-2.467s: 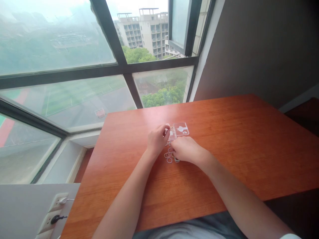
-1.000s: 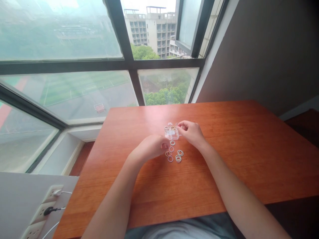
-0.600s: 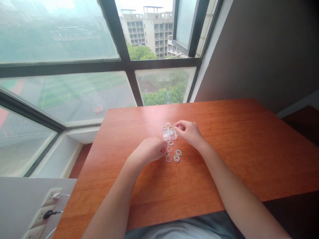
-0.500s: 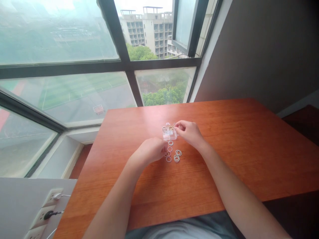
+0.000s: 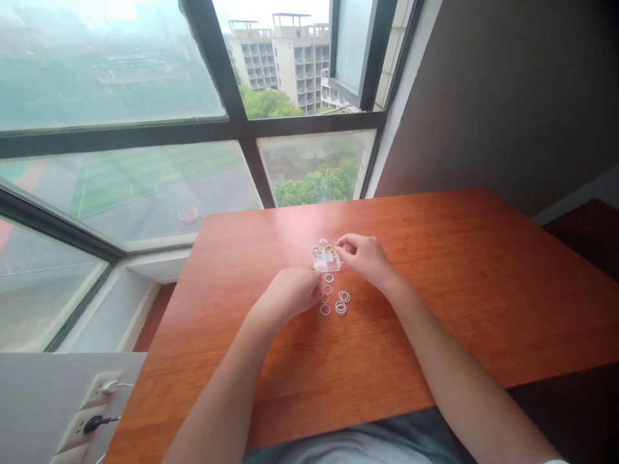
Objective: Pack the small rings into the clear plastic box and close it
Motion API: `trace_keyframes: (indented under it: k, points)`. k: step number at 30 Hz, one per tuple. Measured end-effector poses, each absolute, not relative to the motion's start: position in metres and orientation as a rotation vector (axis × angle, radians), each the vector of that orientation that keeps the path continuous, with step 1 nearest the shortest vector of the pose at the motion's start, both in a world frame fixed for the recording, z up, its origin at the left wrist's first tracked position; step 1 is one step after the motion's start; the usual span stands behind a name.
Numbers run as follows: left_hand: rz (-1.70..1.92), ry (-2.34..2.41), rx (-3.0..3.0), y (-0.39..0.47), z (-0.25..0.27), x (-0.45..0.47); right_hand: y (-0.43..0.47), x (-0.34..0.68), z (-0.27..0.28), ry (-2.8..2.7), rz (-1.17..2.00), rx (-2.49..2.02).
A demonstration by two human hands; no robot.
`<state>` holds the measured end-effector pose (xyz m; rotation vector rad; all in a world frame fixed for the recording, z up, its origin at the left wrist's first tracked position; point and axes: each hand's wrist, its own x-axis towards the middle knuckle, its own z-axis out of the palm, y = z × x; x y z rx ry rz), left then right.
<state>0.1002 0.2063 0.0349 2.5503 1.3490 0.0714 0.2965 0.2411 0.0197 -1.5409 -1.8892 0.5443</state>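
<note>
A small clear plastic box (image 5: pixel 327 263) lies on the table, with rings in its far compartments: gold-coloured rings (image 5: pixel 329 249) on the right and darker ones (image 5: pixel 316 251) on the left. My right hand (image 5: pixel 363 256) is closed, thumb and finger pinched at the box's right far corner. Just nearer than the box, my left hand (image 5: pixel 296 289) has its fingers curled down beside a column of loose pale rings (image 5: pixel 325 310). Whatever its fingertips hold is hidden. Right of that column lie several more light rings (image 5: pixel 341 308), partly overlapping.
The reddish-brown wooden table (image 5: pixel 459 277) carries all of this. Dark-framed windows (image 5: pixel 242 129) rise beyond its far edge, and a grey wall (image 5: pixel 483 96) stands to the right. Sockets with plugs (image 5: pixel 94 422) are on the low wall at left.
My left fingers have shifted slightly at the ring column, where a gold-toned ring beside them no longer shows. My right hand keeps its place at the box. The view has turned slightly.
</note>
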Motion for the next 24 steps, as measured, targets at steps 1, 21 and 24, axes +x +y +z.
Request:
trace_keyframes:
  k: [1, 21, 24]
  points:
    - [0.092, 1.371, 2.542, 0.208, 0.036, 0.099, 0.241, 0.297, 0.02, -1.892, 0.541, -1.549]
    - [0.951, 1.692, 2.193, 0.245, 0.01, 0.122, 0.225, 0.303, 0.035, -2.503, 0.913, -1.527]
    - [0.978, 1.721, 2.158, 0.248, 0.004, 0.125, 0.224, 0.301, 0.036, -2.532, 0.868, -1.548]
